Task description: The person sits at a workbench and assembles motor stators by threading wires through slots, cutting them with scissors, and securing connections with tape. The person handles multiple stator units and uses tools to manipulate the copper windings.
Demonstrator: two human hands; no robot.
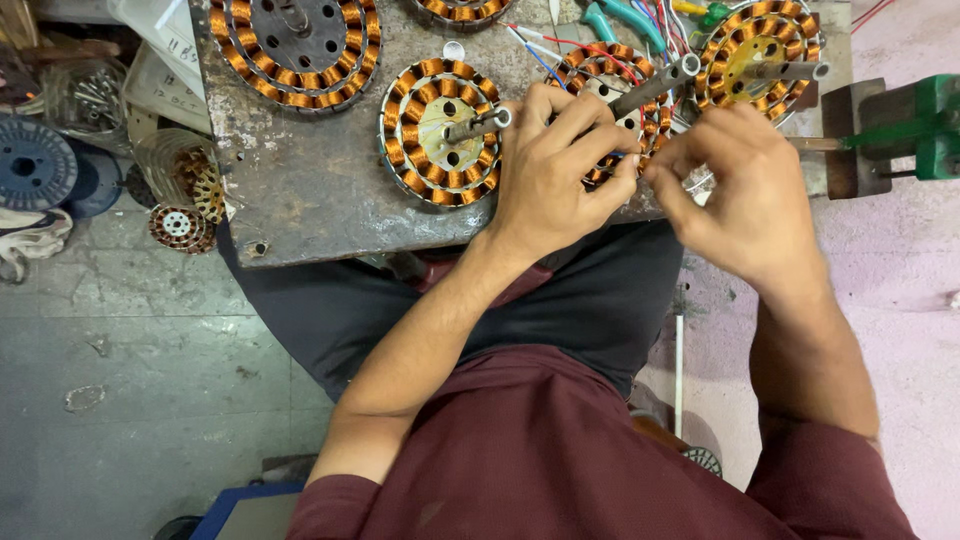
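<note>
Round copper-wound stator with a steel shaft [612,88], at the near edge of my scarred grey metal bench [310,180], sits under my left hand [556,165], fingers pinched on its thin wires, right hand [738,190] pinching the same wires just beside, a matching yellow-cored copper stator [441,130] close left.

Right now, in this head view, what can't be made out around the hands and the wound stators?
- What the left hand and right hand pinch: hidden by the fingers.
- Middle stator: mostly covered by both hands.
- Top stator: cut off by the upper edge.
- Jar contents, far left: too small to tell.
- Green vise: cut off by the right edge.
</note>
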